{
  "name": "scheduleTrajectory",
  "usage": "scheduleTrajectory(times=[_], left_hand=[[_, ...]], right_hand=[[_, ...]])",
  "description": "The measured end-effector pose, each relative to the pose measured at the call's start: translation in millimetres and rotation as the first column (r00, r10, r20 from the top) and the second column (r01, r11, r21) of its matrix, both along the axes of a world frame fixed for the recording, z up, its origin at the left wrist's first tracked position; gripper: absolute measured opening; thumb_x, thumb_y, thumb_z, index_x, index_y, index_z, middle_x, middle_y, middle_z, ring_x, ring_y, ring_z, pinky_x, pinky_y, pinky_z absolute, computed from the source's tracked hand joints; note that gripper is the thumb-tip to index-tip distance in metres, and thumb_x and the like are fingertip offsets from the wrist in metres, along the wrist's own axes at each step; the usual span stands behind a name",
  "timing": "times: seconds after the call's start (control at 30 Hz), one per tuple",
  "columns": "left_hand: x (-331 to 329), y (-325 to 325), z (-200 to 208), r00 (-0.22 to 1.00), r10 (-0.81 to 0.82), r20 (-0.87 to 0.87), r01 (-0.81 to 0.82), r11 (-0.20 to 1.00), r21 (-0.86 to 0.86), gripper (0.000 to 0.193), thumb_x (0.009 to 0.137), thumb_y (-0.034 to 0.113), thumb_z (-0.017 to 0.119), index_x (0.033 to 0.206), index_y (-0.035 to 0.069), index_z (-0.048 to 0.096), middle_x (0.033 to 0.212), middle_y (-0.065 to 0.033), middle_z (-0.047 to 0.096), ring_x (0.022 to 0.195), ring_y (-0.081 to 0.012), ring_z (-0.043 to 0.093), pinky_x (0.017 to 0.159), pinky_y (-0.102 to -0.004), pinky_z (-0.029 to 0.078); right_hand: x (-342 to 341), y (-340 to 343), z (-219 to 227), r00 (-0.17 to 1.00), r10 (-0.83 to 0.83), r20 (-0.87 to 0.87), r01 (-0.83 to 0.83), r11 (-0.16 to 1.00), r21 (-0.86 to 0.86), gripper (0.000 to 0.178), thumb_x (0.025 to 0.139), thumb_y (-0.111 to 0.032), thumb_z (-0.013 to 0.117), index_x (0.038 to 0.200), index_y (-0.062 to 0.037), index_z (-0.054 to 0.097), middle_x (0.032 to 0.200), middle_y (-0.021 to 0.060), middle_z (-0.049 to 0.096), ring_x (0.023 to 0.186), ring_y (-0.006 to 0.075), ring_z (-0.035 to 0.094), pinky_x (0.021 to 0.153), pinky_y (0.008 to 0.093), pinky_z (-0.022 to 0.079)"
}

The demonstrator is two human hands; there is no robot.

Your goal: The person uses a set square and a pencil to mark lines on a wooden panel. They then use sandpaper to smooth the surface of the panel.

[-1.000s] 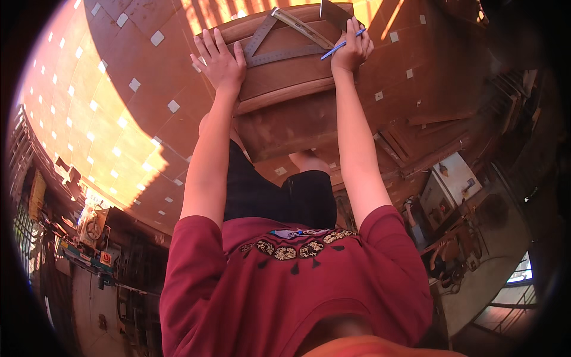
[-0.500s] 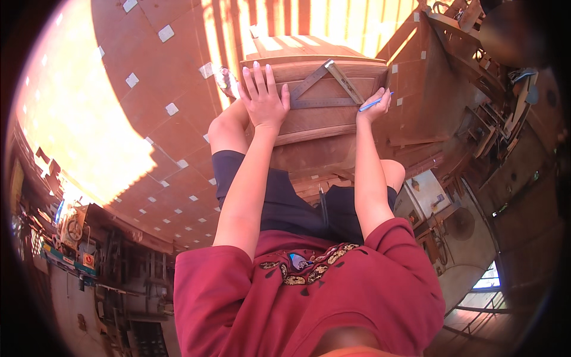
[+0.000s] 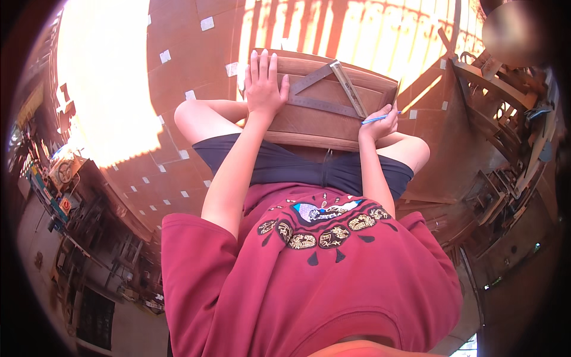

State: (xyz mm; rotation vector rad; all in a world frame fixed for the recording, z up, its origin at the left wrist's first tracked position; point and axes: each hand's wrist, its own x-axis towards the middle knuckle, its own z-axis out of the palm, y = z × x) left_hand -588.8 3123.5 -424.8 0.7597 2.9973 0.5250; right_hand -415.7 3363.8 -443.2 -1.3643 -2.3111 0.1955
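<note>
A brown wooden panel (image 3: pixel 321 132) with a raised middle and moulded edges lies in front of me, its near edge against my dark shorts. On top rests a metal triangle square (image 3: pixel 348 87) with a thick, pale stock along its right side. My left hand (image 3: pixel 265 90) lies flat on the panel's left part, fingers stretched out and pointing away, thumb beside the square's left corner. At the panel's right edge, my right hand (image 3: pixel 382 124) has its fingers closed around a blue pen (image 3: pixel 373 120), beside the square's lower right corner. The panel's underside is hidden.
My bent knees (image 3: pixel 410 149) spread out on both sides of the panel. Brown floor tiles (image 3: pixel 178 47) with small white insets surround me, striped with sunlight beyond the panel. Wooden pieces (image 3: pixel 499 83) are piled at the right. Machines and timber (image 3: pixel 65 172) line the left.
My knees have spread outward, and the panel now sits closer against my shorts. The view has shifted. Both hands stay at the panel, the pen still in the right one.
</note>
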Motion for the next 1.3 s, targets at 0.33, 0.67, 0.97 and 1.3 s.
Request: scheduleTrajectory(times=[0.33,0.67,0.97,1.3], left_hand=[[8,0,-5,0.995,-0.03,-0.094,0.03,1.0,-0.007,0.058,0.097,0.037,0.054,0.144,0.004,0.048,0.153,-0.0176,0.042,0.148,-0.0374,0.028,0.118,-0.0545,0.024],[9,-14,-14,0.993,-0.065,-0.102,0.092,0.954,0.285,0.064,0.092,0.05,0.061,0.136,0.004,0.056,0.151,-0.02,0.044,0.146,-0.0363,0.033,0.118,-0.057,0.022],[35,-19,-3,0.987,-0.134,-0.092,0.147,0.978,0.146,0.078,0.083,0.061,0.069,0.143,0.014,0.053,0.161,-0.0155,0.031,0.152,-0.0323,0.023,0.11,-0.0675,0.026],[1,4,-6,0.962,-0.262,-0.075,0.273,0.932,0.238,0.059,0.079,0.051,0.079,0.129,0.021,0.065,0.158,-0.0053,0.04,0.148,-0.0261,0.033,0.099,-0.0762,0.029]], right_hand=[[2,4,-3,0.993,0.019,-0.116,-0.02,1.0,-0.007,0.027,0.1,-0.019,0.057,0.118,-0.0018,0.067,0.089,0.0164,0.072,0.089,0.0333,0.067,0.088,0.0459,0.046],[2,12,11,0.973,-0.104,-0.206,0.047,0.963,-0.266,0.03,0.103,-0.03,0.052,0.116,-0.008,0.068,0.082,0.0189,0.068,0.082,0.0365,0.065,0.072,0.0479,0.052],[24,52,-24,0.907,-0.127,-0.401,-0.06,0.904,-0.423,0.031,0.102,-0.026,0.053,0.083,-0.0037,0.063,0.072,0.0151,0.066,0.066,0.0347,0.062,0.065,0.0434,0.05],[-3,56,-12,0.927,-0.084,-0.364,-0.048,0.94,-0.338,0.031,0.102,-0.028,0.053,0.089,-0.0036,0.068,0.076,0.0161,0.069,0.07,0.0358,0.065,0.068,0.0443,0.052]])
